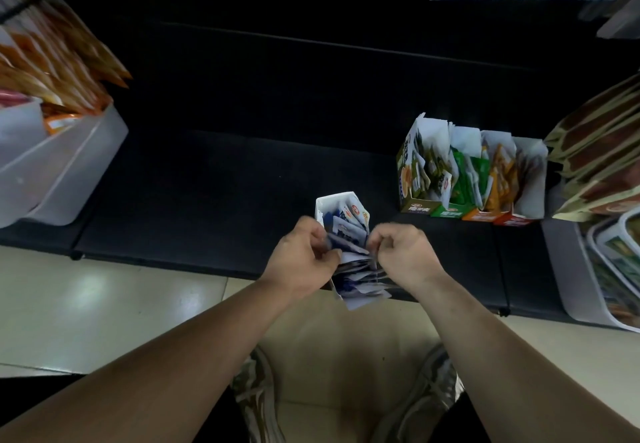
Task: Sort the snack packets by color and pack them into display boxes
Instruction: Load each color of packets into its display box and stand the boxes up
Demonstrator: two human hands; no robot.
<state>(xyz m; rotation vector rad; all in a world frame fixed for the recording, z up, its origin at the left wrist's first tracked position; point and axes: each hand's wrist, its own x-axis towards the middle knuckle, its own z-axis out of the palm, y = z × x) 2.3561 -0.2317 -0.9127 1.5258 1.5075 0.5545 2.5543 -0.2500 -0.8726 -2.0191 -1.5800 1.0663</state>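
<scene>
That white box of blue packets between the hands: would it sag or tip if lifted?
Probably light: the box is thin card holding blue packets. Likely floppy; packets splay unevenly between the left hand and right hand. Narrow, it might tip if pushed.

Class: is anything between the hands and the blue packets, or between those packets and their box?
Nothing visible intervenes. The left hand and right hand grip the blue packets directly, already inside the open box.
</scene>
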